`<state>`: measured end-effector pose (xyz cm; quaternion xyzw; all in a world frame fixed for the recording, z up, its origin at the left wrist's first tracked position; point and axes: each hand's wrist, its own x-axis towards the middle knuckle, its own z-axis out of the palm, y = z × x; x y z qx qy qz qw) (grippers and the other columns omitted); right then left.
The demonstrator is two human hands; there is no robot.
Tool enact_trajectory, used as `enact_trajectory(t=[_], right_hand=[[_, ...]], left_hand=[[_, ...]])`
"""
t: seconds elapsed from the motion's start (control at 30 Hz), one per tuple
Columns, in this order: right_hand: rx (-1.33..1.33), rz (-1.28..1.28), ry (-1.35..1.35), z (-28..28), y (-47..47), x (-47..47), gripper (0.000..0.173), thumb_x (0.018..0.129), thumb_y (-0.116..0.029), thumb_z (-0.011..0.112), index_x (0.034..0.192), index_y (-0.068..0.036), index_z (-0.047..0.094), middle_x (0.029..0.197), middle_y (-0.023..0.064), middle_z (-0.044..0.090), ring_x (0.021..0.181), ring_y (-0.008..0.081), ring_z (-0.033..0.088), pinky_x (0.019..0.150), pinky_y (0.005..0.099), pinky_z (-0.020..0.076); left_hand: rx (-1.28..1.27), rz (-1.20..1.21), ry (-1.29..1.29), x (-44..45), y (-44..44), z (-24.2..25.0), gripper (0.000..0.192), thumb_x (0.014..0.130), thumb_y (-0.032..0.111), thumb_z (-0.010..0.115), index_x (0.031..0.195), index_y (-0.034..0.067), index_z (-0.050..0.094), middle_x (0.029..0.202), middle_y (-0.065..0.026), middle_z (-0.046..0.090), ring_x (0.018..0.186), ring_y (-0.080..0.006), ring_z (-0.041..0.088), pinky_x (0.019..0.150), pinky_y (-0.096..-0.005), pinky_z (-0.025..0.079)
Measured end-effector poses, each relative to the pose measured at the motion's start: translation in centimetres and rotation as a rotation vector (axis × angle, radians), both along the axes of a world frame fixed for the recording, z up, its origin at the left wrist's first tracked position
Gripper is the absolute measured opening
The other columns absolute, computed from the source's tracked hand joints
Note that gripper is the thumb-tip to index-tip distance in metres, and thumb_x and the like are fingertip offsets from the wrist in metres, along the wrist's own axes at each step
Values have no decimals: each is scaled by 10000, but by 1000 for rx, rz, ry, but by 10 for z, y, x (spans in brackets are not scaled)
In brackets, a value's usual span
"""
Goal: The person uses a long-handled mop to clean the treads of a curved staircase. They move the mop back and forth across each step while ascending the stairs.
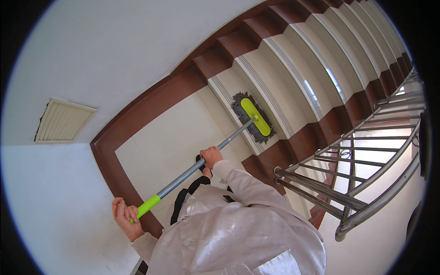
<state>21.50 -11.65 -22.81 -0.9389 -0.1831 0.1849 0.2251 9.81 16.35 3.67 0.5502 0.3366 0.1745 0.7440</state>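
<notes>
A dust mop (pixel 256 117) with a lime-green plate and dark grey fringe lies on a low cream stair tread. Its grey metal pole slants down to the left towards me. My right hand (pixel 211 156) is closed around the middle of the pole. At the pole's lime-green grip end (pixel 149 206), my left hand (pixel 127 216) holds it with curled fingers, some of them raised off the grip.
The cream staircase (pixel 295 72) with red-brown edging climbs to the upper right. A stainless steel railing (pixel 357 199) bounds its right side. On the left, a white wall (pixel 113 44) carries a louvred vent (pixel 65 120). A foot in a dark slipper (pixel 205 170) stands on the landing.
</notes>
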Motion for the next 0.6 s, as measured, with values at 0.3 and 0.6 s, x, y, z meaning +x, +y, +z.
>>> enact_trajectory(t=[0.3,0.6], right_hand=[[230,-184,-4,-3,-72,-134,139,675,-60,619,769,-151,572,706,60,620,750,298,602,747,420,414],[146,37,23,-5,-76,-158,182,691,-68,624,842,-164,587,729,40,623,781,263,623,725,413,407]], left_hand=[[-92,-60,44,-61,-38,-6,83,930,105,496,953,56,558,458,52,263,306,-53,219,390,-225,286],[-50,18,-52,-137,-50,1,99,930,92,492,991,50,557,472,55,275,336,-45,216,413,-221,259]])
